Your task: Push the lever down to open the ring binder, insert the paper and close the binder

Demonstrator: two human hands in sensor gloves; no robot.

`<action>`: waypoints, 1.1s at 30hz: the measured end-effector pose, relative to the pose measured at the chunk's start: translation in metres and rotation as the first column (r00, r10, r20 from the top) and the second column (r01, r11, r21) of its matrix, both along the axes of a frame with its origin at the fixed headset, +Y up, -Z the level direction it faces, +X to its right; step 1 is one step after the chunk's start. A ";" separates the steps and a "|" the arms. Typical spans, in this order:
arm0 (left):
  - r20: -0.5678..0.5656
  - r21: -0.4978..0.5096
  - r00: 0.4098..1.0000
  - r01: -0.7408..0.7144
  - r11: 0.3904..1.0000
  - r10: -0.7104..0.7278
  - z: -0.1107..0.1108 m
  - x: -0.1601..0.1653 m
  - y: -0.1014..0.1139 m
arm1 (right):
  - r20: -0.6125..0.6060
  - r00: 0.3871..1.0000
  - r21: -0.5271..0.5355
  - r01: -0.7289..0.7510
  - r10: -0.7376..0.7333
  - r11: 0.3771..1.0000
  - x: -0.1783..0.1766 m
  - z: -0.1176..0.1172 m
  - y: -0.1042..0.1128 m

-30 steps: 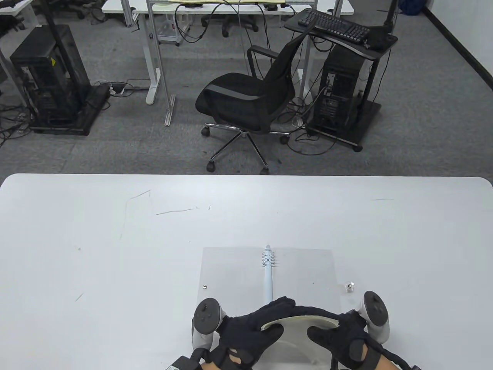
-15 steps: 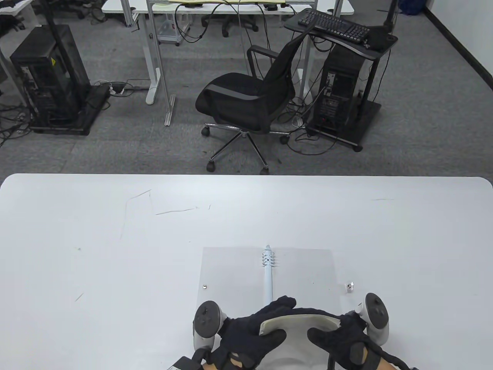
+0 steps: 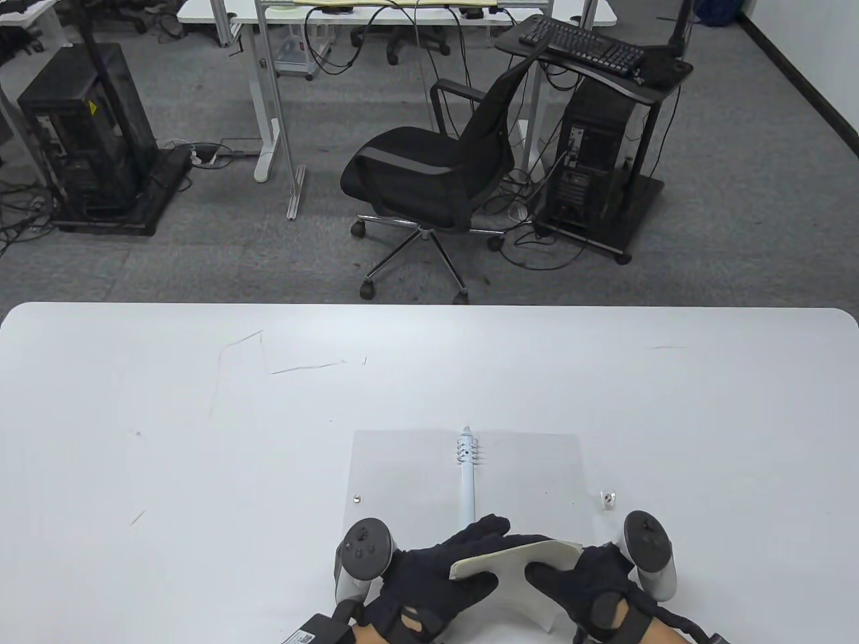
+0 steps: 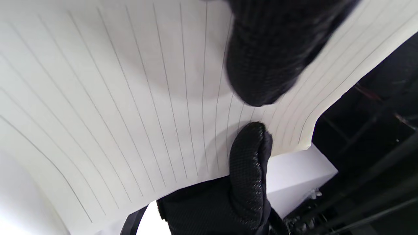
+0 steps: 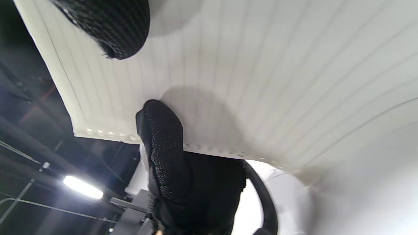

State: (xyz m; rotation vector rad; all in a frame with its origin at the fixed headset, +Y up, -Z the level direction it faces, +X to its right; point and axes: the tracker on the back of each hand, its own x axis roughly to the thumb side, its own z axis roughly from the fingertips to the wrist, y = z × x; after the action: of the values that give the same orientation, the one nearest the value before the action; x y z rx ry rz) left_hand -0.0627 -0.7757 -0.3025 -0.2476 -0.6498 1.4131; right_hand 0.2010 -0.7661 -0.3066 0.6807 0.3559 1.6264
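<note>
The ring binder (image 3: 402,469) lies open and flat on the white table, its pale ring spine (image 3: 467,477) running away from me down the middle. Over the binder's near edge both hands hold a bent stack of lined paper (image 3: 530,553). My left hand (image 3: 478,554) pinches its left end, fingers on top and thumb (image 4: 249,156) underneath. My right hand (image 3: 564,567) pinches the right end, its thumb (image 5: 163,140) pressed on the sheet. In the right wrist view a row of punched holes (image 5: 111,134) runs along one edge of the lined paper (image 5: 261,81).
A small metal piece (image 3: 608,498) lies on the table just right of the binder's right cover. A round stud (image 3: 357,498) sits on the left cover. Beyond the table's far edge stands a black office chair (image 3: 429,174).
The paper's arch has flattened and its right end has dropped. My right hand has shifted a little to the left; the left hand has stayed nearly in place.
</note>
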 end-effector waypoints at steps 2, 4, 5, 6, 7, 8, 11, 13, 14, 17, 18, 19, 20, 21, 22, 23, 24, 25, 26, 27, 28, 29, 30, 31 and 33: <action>0.013 0.017 1.000 -0.002 1.000 0.002 0.002 0.002 0.003 | -0.021 1.000 -0.015 0.018 -0.018 1.000 -0.001 0.001 0.001; 0.022 0.008 0.999 -0.049 0.999 0.049 0.005 0.004 0.005 | -0.040 0.998 -0.014 0.047 -0.048 0.999 -0.003 0.003 0.004; 0.026 0.003 0.997 -0.068 0.998 0.068 0.005 0.004 0.006 | -0.053 0.997 -0.013 0.062 -0.063 0.998 -0.004 0.004 0.007; 0.028 0.004 0.997 -0.068 0.998 0.068 0.005 0.004 0.006 | -0.056 0.997 -0.004 0.061 -0.061 0.998 -0.004 0.004 0.009; 0.025 0.006 0.998 -0.050 0.999 0.050 0.004 0.004 0.006 | -0.053 0.998 0.005 0.042 -0.042 0.999 -0.003 0.004 0.009; 0.025 0.003 1.000 -0.015 1.000 0.015 0.002 0.003 0.003 | -0.034 0.999 0.016 0.010 -0.010 1.000 -0.002 0.002 0.008; 0.014 -0.040 0.999 0.034 0.999 -0.034 -0.003 0.001 -0.007 | -0.001 0.996 0.007 -0.088 0.088 0.996 0.003 -0.003 -0.001; 0.031 -0.047 0.999 0.008 0.999 -0.007 -0.002 0.002 -0.006 | -0.030 0.997 -0.029 -0.065 0.064 0.997 0.002 -0.003 -0.004; 0.030 -0.038 1.000 0.007 0.999 -0.006 -0.001 0.002 -0.004 | -0.036 0.998 -0.038 -0.047 0.045 0.998 0.001 -0.003 -0.004; 0.046 -0.046 0.999 0.008 0.999 -0.006 0.000 0.003 0.000 | -0.049 0.999 -0.050 -0.012 0.009 0.999 0.001 -0.002 0.001; 0.057 -0.043 0.998 0.012 0.999 -0.009 0.000 0.002 0.003 | -0.050 0.999 -0.040 -0.016 0.014 0.999 0.001 -0.002 0.002; 0.059 -0.033 0.998 0.015 0.999 -0.013 0.000 0.001 0.006 | -0.055 0.998 -0.025 -0.034 0.033 0.999 0.003 -0.003 0.004; 0.065 -0.023 0.998 0.002 1.000 0.000 0.000 0.000 0.010 | -0.050 0.998 -0.015 -0.048 0.048 0.999 0.004 -0.003 0.005; 0.088 -0.018 0.996 -0.025 1.000 0.027 0.001 -0.001 0.015 | -0.050 0.997 -0.006 -0.056 0.056 0.998 0.004 -0.002 0.006; 0.097 -0.018 0.994 -0.040 0.999 0.042 0.003 0.000 0.017 | -0.054 0.997 -0.004 -0.062 0.062 0.998 0.003 -0.002 0.006; 0.102 -0.012 0.993 -0.058 0.998 0.059 0.004 0.000 0.019 | -0.061 0.996 -0.002 -0.068 0.068 0.998 0.002 -0.001 0.007; 0.105 -0.007 0.992 -0.077 0.997 0.077 0.006 0.001 0.021 | -0.068 0.994 0.006 -0.079 0.080 0.997 0.000 0.000 0.007; 0.106 -0.007 0.989 -0.105 0.994 0.105 0.008 0.002 0.022 | -0.075 0.992 0.017 -0.097 0.098 0.995 -0.002 0.001 0.007; 0.097 -0.014 0.986 -0.137 0.990 0.138 0.009 0.003 0.022 | -0.086 0.989 0.034 -0.121 0.123 0.992 -0.004 0.002 0.008; 0.089 -0.025 0.983 -0.158 0.987 0.159 0.010 0.003 0.023 | -0.088 0.987 0.042 -0.133 0.136 0.990 -0.005 0.004 0.009; 0.083 -0.027 0.983 -0.160 0.987 0.162 0.011 0.002 0.023 | -0.086 0.986 0.050 -0.139 0.143 0.989 -0.005 0.005 0.010; 0.076 -0.015 0.986 -0.148 0.989 0.148 0.011 0.002 0.024 | -0.077 0.988 0.060 -0.131 0.135 0.990 -0.005 0.007 0.014; 0.068 -0.007 0.988 -0.137 0.991 0.137 0.012 0.001 0.025 | -0.068 0.991 0.067 -0.108 0.112 0.992 -0.004 0.009 0.018; 0.049 -0.006 0.991 -0.123 0.992 0.123 0.012 -0.001 0.026 | -0.051 0.996 0.091 -0.064 0.069 0.994 -0.002 0.011 0.026; 0.027 -0.008 0.993 -0.115 0.993 0.115 0.012 -0.001 0.025 | 0.007 1.000 0.142 0.020 -0.021 0.990 0.001 0.015 0.039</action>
State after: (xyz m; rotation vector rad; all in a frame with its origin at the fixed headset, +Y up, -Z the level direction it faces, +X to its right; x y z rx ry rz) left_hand -0.0635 -0.7510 -0.2910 -0.2377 -0.6916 1.5247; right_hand 0.2024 -0.7276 -0.2919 0.7826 0.2275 1.6457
